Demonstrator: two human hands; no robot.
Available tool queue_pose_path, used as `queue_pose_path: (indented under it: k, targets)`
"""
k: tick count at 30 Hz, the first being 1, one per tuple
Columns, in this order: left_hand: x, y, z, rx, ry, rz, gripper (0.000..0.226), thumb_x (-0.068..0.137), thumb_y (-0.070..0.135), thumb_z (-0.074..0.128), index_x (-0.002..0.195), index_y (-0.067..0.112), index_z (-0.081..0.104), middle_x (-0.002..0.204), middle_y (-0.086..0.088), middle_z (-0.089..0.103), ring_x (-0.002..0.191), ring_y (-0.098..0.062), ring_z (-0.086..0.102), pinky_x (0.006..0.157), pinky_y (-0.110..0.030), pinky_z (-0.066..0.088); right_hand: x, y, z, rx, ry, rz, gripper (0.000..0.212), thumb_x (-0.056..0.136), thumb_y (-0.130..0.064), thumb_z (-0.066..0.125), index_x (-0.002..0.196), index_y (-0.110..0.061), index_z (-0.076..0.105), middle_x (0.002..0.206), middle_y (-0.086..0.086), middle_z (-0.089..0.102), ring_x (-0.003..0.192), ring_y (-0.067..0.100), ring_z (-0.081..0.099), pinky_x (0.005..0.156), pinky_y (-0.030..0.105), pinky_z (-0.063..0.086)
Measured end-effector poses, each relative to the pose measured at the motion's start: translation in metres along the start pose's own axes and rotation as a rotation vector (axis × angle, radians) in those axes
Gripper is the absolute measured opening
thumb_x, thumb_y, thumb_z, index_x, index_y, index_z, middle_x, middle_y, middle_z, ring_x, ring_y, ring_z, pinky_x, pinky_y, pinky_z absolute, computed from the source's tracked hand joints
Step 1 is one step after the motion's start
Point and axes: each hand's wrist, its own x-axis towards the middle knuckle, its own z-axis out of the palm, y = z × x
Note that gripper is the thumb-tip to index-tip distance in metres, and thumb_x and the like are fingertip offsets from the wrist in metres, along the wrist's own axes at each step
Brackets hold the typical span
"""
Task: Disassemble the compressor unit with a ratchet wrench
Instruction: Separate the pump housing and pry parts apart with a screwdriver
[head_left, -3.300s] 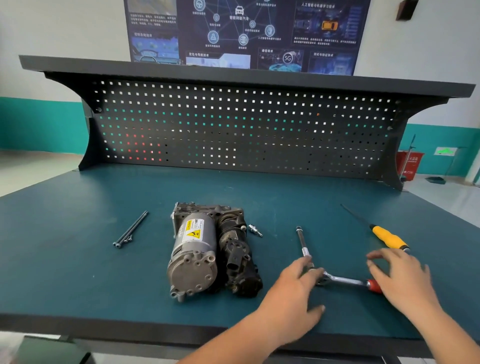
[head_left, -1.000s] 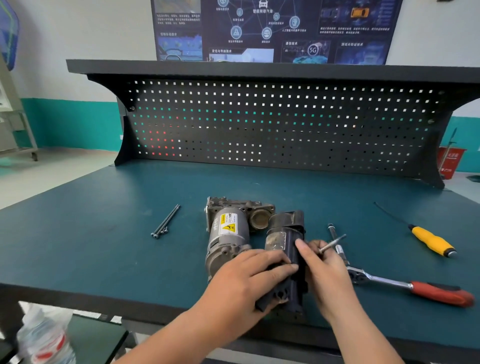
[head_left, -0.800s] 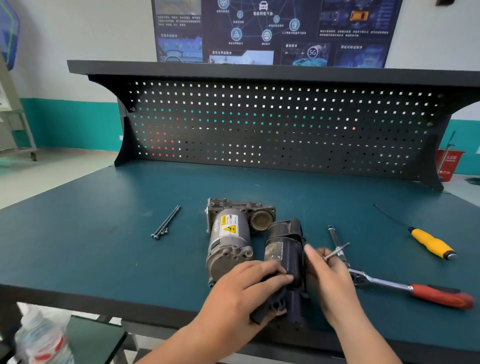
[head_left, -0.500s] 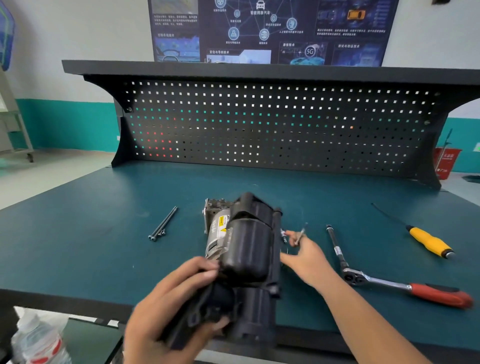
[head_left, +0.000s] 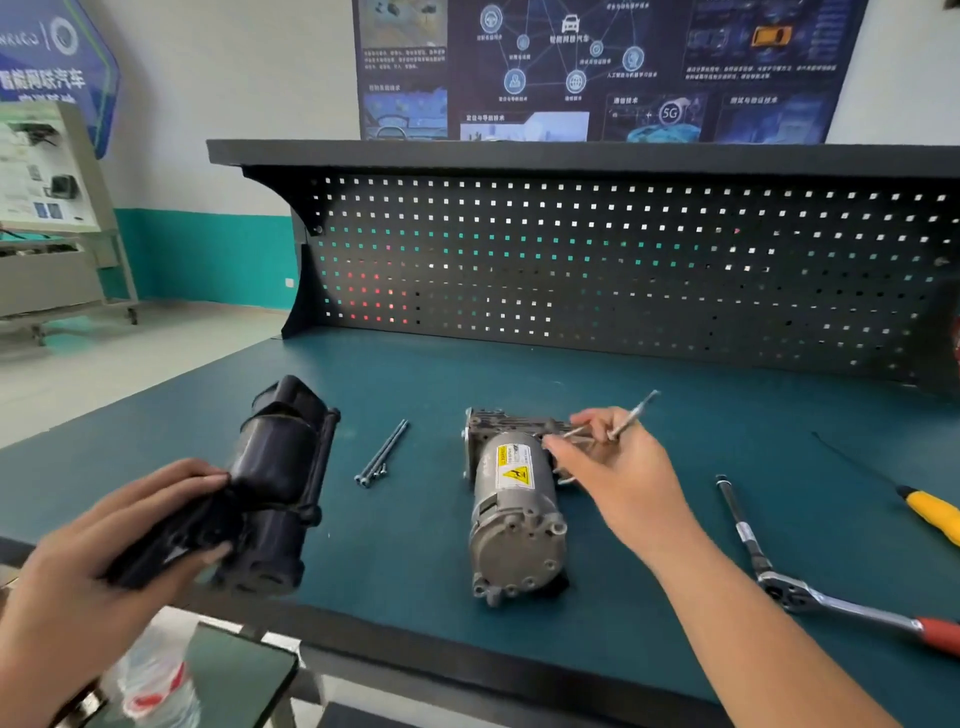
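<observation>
1. Even, bright indoor light; the source itself is out of frame.
2. Shadows on the tabletop (head_left: 649, 415) are soft and short, darkest under the grey motor (head_left: 514, 519).
3. Light shows through the pegboard (head_left: 623, 270) holes as white, green and red dots.
4. Motion blur smears the left hand (head_left: 78, 571) and the black housing (head_left: 270, 493).
5. Wide-angle distortion bends the shelf edge and corners.

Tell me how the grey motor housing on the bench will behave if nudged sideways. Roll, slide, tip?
The grey motor housing lies on its side and its body is cylindrical, so it may want to roll. The squarer bracket end at the back would probably check that. It looks like cast metal, so likely heavy for its size and rigid; expect a firm push before it slides on the bench mat.
</observation>
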Motion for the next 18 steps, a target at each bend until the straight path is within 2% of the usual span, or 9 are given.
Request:
queue_pose_path:
  k: [2, 5, 7, 9, 11, 12, 14, 16, 18]
  targets:
    - [0.014, 0.016, -0.008, 0.017, 0.099, 0.053, 0.050, 0.077, 0.054, 0.066, 0.123, 0.037, 0.058, 0.131, 0.009, 0.055, 0.117, -0.013, 0.056, 0.100, -0.032, 0.043, 0.012, -0.028, 0.039, -0.098, -0.198, -0.065, 0.038, 0.074, -0.029, 0.076, 0.073, -0.020, 0.040, 0.072, 0.005, 0.062, 0.064, 0.016, 0.061, 0.065, 0.027, 0.048]
    - [0.016, 0.031, -0.012, 0.013, 0.171, 0.075, 0.046, 0.073, 0.063, 0.062, 0.117, 0.049, 0.058, 0.124, 0.020, 0.057, 0.110, 0.002, 0.057, 0.099, -0.019, 0.042, 0.040, -0.051, 0.121, -0.543, -0.500, -0.096, 0.044, 0.074, -0.041, 0.076, 0.075, -0.018, 0.038, 0.073, -0.002, 0.051, 0.065, 0.014, 0.049, 0.051, 0.024, 0.037]
    - [0.007, 0.025, -0.016, -0.033, 0.230, -0.024, 0.046, 0.067, 0.060, 0.063, 0.112, 0.055, 0.057, 0.121, 0.027, 0.057, 0.107, 0.009, 0.055, 0.098, -0.013, 0.040, 0.056, -0.043, 0.184, -0.855, -0.660, -0.088, 0.042, 0.077, -0.037, 0.074, 0.074, -0.011, 0.041, 0.072, 0.001, 0.045, 0.070, 0.021, 0.049, 0.045, 0.025, 0.032]
    - [-0.003, 0.013, -0.023, -0.043, 0.294, -0.106, 0.046, 0.064, 0.060, 0.064, 0.110, 0.055, 0.058, 0.120, 0.026, 0.058, 0.108, 0.008, 0.056, 0.098, -0.014, 0.040, 0.066, -0.023, 0.241, -1.032, -0.724, -0.035, 0.035, 0.079, -0.028, 0.074, 0.086, -0.005, 0.049, 0.083, 0.005, 0.052, 0.076, 0.023, 0.054, 0.050, 0.025, 0.039]
    - [-0.013, 0.002, -0.032, -0.078, 0.288, -0.158, 0.054, 0.062, 0.071, 0.065, 0.111, 0.048, 0.061, 0.123, 0.015, 0.060, 0.110, -0.007, 0.059, 0.099, -0.028, 0.043, 0.070, 0.002, 0.282, -1.022, -0.722, 0.069, 0.043, 0.079, -0.015, 0.073, 0.113, -0.003, 0.049, 0.112, 0.009, 0.058, 0.094, 0.026, 0.061, 0.064, 0.028, 0.043]
    - [-0.017, -0.004, -0.039, -0.067, 0.273, -0.177, 0.057, 0.062, 0.075, 0.064, 0.111, 0.047, 0.061, 0.124, 0.012, 0.059, 0.110, -0.012, 0.060, 0.098, -0.033, 0.044, 0.070, 0.013, 0.297, -0.984, -0.707, 0.102, 0.048, 0.080, -0.009, 0.070, 0.120, -0.002, 0.046, 0.120, 0.010, 0.057, 0.103, 0.027, 0.061, 0.068, 0.031, 0.044]
    - [-0.021, -0.011, -0.055, -0.019, 0.253, -0.190, 0.055, 0.063, 0.076, 0.062, 0.111, 0.050, 0.060, 0.125, 0.014, 0.059, 0.109, -0.009, 0.060, 0.096, -0.031, 0.045, 0.069, 0.028, 0.316, -0.924, -0.681, 0.131, 0.048, 0.081, -0.005, 0.068, 0.123, -0.002, 0.043, 0.125, 0.012, 0.056, 0.110, 0.030, 0.059, 0.074, 0.033, 0.045]
    - [-0.018, -0.014, -0.067, 0.025, 0.248, -0.203, 0.051, 0.063, 0.071, 0.064, 0.111, 0.054, 0.058, 0.124, 0.018, 0.058, 0.109, -0.002, 0.058, 0.097, -0.025, 0.044, 0.070, 0.036, 0.330, -0.878, -0.680, 0.174, 0.049, 0.082, -0.009, 0.069, 0.123, -0.003, 0.042, 0.126, 0.011, 0.056, 0.109, 0.029, 0.059, 0.074, 0.033, 0.045]
    - [-0.008, -0.012, -0.073, 0.011, 0.236, -0.214, 0.048, 0.064, 0.059, 0.071, 0.110, 0.056, 0.059, 0.124, 0.019, 0.058, 0.111, -0.001, 0.057, 0.098, -0.025, 0.042, 0.073, 0.036, 0.336, -0.772, -0.680, 0.261, 0.061, 0.081, -0.027, 0.073, 0.125, -0.003, 0.039, 0.121, 0.011, 0.055, 0.089, 0.027, 0.062, 0.063, 0.029, 0.045]
